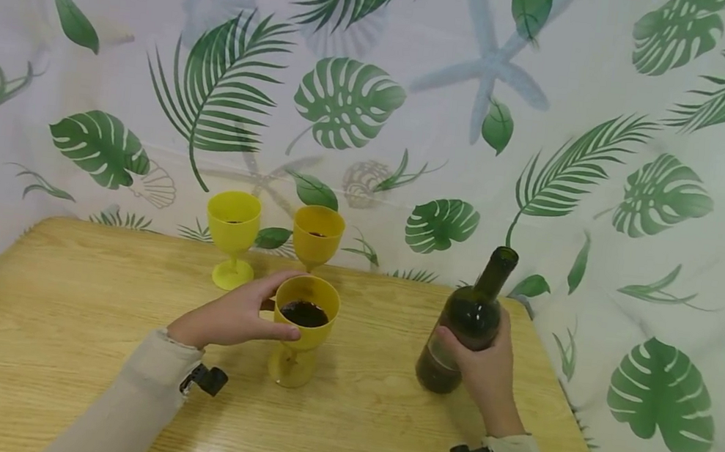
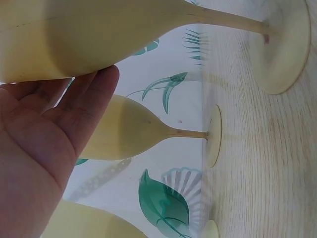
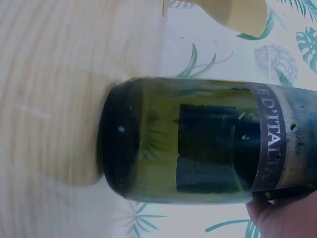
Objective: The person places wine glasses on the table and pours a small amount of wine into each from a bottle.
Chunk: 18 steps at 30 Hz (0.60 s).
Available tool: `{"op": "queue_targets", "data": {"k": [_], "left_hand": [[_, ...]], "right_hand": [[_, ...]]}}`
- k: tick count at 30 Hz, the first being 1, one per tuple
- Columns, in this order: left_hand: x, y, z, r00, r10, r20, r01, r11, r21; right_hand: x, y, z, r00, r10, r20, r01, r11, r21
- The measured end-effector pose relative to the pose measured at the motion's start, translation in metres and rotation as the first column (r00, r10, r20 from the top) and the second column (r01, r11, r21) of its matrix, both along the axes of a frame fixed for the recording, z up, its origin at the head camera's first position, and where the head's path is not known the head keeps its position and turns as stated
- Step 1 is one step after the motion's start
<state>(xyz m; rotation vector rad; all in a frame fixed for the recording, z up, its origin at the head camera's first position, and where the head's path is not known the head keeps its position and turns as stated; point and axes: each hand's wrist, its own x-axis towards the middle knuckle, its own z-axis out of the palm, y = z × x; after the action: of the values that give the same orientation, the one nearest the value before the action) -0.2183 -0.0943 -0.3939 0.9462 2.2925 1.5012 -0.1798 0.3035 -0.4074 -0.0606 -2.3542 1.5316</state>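
My left hand [image 1: 239, 316] holds the bowl of a yellow goblet [image 1: 308, 290], with the thumb on its near side and the fingers round the back. Dark liquid lies inside it, and its foot stands on the table. In the left wrist view, the fingers [image 2: 101, 91] touch the side of this goblet's bowl [image 2: 114, 34]. To the right, my right hand [image 1: 487, 368] grips a dark green wine bottle [image 1: 457, 332] round its body, its uncorked mouth upward. The right wrist view shows the bottle's label [image 3: 272, 136] and base close up; whether the base touches the table I cannot tell.
Behind the held goblet stand a bright yellow goblet [image 1: 233, 223] and an orange-yellow goblet [image 1: 318, 232], both with dark liquid inside. All are on a wooden table [image 1: 98, 279]. A leaf-patterned cloth [image 1: 368, 175] hangs along the table's back edge.
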Motion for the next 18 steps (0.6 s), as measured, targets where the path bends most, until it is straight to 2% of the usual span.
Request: {"op": "queue_targets", "data": {"k": [4,18], "left_hand": [[0.001,0.001,0.000,1.000,0.000,0.002,0.000,1.000,-0.003],[0.001,0.003,-0.003,1.000,-0.005,-0.017,0.005,1.000,0.008]], "right_hand": [[-0.003,0.008,-0.003,1.000,-0.021,0.003,0.021,0.999,-0.031],[-0.007,0.019,-0.017,1.000,0.010,-0.004,-0.011,0.996,-0.086]]}}
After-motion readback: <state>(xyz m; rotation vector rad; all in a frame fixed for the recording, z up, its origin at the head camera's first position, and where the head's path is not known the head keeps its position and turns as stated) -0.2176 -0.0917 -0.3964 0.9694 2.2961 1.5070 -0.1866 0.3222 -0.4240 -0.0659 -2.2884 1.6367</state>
